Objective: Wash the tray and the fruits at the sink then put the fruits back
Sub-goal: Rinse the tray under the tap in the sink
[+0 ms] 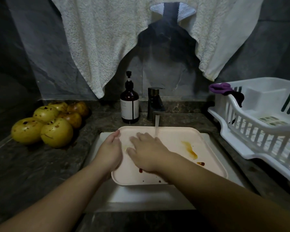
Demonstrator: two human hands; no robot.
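Tray, pale pink, lies across the sink under the running tap, long axis left to right. Head view: the left hand grips the tray's left rim, fingers curled over the edge; the right hand lies flat on the tray floor, fingers straight. Orange and dark stains sit to the right of those fingers, nearer the right hand. The fruits wait on the counter, left, spotted. The left fingertips and the sink basin under the tray are hidden.

My one head camera looked forward and down, close over the sink and the surrounding desk.
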